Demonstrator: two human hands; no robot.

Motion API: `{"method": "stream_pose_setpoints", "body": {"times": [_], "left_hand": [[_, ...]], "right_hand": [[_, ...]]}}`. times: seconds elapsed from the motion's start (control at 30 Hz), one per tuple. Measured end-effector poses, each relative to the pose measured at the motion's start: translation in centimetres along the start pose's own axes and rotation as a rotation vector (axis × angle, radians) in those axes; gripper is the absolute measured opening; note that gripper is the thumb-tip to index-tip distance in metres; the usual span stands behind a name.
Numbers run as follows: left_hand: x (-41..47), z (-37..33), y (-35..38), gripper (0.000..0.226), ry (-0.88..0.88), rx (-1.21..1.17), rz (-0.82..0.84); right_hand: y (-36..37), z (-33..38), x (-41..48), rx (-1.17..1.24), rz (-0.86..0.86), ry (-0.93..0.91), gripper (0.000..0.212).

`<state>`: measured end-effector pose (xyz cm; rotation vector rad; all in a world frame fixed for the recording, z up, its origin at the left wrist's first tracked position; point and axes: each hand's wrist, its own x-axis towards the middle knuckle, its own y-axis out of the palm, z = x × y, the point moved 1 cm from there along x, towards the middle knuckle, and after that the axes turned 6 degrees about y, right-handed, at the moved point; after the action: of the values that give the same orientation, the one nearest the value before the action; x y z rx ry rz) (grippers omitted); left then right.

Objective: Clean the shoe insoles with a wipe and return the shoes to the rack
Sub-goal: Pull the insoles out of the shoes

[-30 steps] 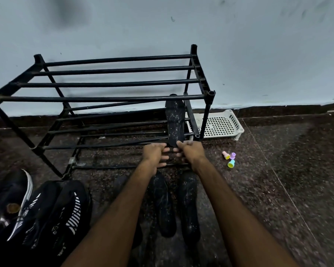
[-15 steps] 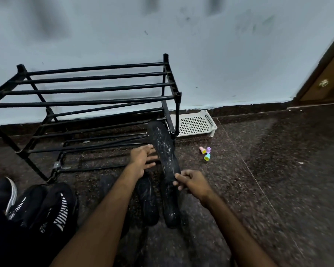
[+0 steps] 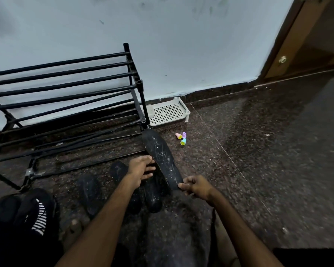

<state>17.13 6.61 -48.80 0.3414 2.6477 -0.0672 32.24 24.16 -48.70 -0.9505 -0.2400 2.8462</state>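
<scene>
Granite floor (image 3: pixel 239 151) by rack (image 3: pixel 143 99): R hand (image 3: pixel 196 186) pinches insole (image 3: pixel 162 157) heel, L hand (image 3: pixel 140 170) slack-fingered beside it. Pre-wipe step; next needs wipe, none visible.

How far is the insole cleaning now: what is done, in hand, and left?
Done: loose insoles lie out on the floor. In hand: the right hand pinches the heel end of a speckled insole, the left hand at its side. Left: no wipe is visible, so wiping all, then moving the shoes from floor onto the rack.
</scene>
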Motion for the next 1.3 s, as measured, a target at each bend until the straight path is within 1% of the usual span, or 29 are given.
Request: {"method": "stream_pose_setpoints", "body": {"times": [0.23,0.3,0.37,0.4,0.5,0.7,0.77,0.83,0.93,1.0,1.07,1.1,1.17,1.23,1.3], "left_hand": [[0.2,2.9,3.6,0.014,-0.027,0.106,0.098],[0.3,3.9,4.1,0.016,-0.042,0.143,0.131],[0.3,4.8,4.2,0.012,-0.076,0.17,0.15],[0.4,5.3,4.1,0.01,-0.099,0.18,0.155],[0.7,6.8,3.4,0.013,-0.154,0.248,0.173],[1.5,9.0,2.6,0.012,-0.197,0.327,0.204],[1.6,9.4,2.6,0.012,-0.19,0.369,0.211],[1.6,9.8,2.6,0.014,-0.151,0.438,0.205],[2.0,9.8,1.4,0.021,-0.041,0.556,0.102],[2.1,9.4,-0.9,0.023,0.031,0.636,-0.036],[2.1,9.2,-4.2,0.023,0.043,0.731,-0.212],[1.9,9.3,-5.9,0.021,0.027,0.77,-0.295],[1.3,9.8,-9.0,0.022,-0.036,0.836,-0.416],[0.6,10.5,-11.1,0.026,-0.11,0.872,-0.46],[-0.1,11.4,-12.6,0.023,-0.135,0.879,-0.45]], "right_hand": [[-0.9,-3.7,0.1,0.032,-0.046,0.107,0.026],[-0.7,-4.7,0.7,0.034,-0.066,0.142,0.026],[-0.3,-5.4,1.5,0.039,-0.081,0.181,0.026],[0.1,-5.7,2.0,0.041,-0.08,0.2,0.027],[1.1,-6.2,3.2,0.029,-0.063,0.234,0.027],[2.8,-7.5,5.3,-0.02,-0.086,0.279,0.025],[3.1,-7.9,6.0,-0.071,-0.106,0.32,0.029],[3.1,-8.2,6.5,-0.187,-0.109,0.369,0.038],[2.7,-8.3,7.0,-0.346,-0.102,0.426,0.044],[2.6,-7.5,7.1,-0.562,-0.151,0.425,0.041],[3.0,-6.1,7.2,-0.706,-0.231,0.358,0.037],[3.6,-5.2,7.3,-0.721,-0.233,0.306,0.036],[5.8,-3.3,7.6,-0.715,-0.178,0.196,0.029],[8.7,-1.8,7.9,-0.638,-0.115,0.103,0.018],[11.8,-0.9,8.5,-0.585,-0.063,0.037,0.017]]}}
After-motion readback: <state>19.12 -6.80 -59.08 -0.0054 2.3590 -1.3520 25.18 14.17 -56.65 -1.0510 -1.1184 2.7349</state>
